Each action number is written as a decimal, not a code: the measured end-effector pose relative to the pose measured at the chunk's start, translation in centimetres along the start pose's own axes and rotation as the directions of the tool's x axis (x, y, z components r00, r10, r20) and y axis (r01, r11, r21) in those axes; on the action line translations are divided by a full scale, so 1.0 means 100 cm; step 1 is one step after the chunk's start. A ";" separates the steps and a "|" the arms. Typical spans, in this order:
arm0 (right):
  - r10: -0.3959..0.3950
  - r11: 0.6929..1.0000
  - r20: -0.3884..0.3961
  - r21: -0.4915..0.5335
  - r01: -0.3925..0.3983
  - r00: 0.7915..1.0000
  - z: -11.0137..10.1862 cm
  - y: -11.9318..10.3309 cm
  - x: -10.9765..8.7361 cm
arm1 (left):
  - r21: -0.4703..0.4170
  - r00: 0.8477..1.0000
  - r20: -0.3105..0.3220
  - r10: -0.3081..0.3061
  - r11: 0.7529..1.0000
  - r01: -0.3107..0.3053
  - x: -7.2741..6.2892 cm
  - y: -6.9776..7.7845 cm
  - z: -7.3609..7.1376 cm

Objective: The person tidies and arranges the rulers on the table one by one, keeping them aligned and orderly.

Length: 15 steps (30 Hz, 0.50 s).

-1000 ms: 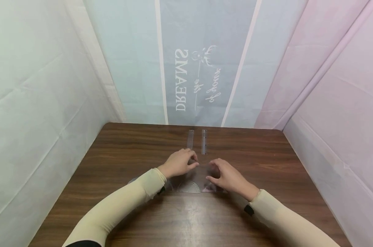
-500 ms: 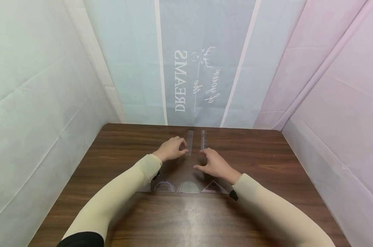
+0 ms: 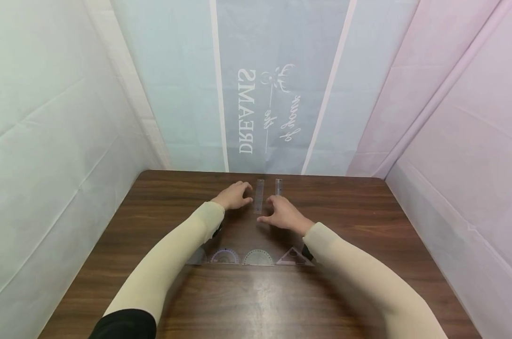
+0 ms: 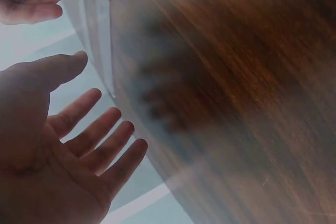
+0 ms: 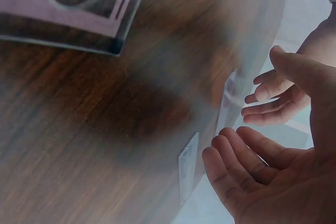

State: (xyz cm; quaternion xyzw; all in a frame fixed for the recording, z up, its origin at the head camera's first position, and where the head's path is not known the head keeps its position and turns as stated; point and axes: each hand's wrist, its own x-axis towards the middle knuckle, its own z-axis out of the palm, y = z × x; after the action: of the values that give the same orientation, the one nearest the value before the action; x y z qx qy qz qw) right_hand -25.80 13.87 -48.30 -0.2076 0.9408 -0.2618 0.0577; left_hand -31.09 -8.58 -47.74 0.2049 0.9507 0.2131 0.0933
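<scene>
Two clear rulers lie side by side near the table's back edge: a left ruler and a right ruler. My left hand hovers just left of the left ruler, its fingers relaxed and spread, holding nothing in the left wrist view. In front of the right ruler is my right hand, which covers that ruler's near end in the head view. The right wrist view shows its fingers loosely bent, apart from the rulers and with nothing in them.
Closer to me, a row runs across the brown wooden table: a partly hidden protractor, a purple-marked protractor, a green-marked protractor and a triangular set square. A printed curtain hangs behind.
Both hands have moved forward from above the row of protractors to the two rulers. My right hand has also shifted left, and the row is now more uncovered.
</scene>
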 end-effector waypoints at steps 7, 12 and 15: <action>0.026 1.000 0.022 -0.009 -0.026 0.999 0.007 0.005 0.016 | -0.006 1.000 0.015 0.008 1.000 -0.008 0.013 -0.009 0.004; 0.032 0.999 0.022 -0.040 -0.031 0.999 0.009 0.004 0.024 | -0.023 1.000 0.014 -0.006 1.000 0.006 0.024 -0.013 0.007; 0.033 0.997 0.021 -0.068 -0.031 0.999 0.012 0.002 0.027 | -0.031 1.000 0.011 -0.019 0.999 0.020 0.030 -0.014 0.009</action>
State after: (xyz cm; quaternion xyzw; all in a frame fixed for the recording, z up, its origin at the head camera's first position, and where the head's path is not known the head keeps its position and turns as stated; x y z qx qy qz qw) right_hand -28.06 12.31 -49.38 -0.1973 0.9516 -0.2265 0.0654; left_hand -34.06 -8.12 -49.42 0.1953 0.9488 0.2257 0.1035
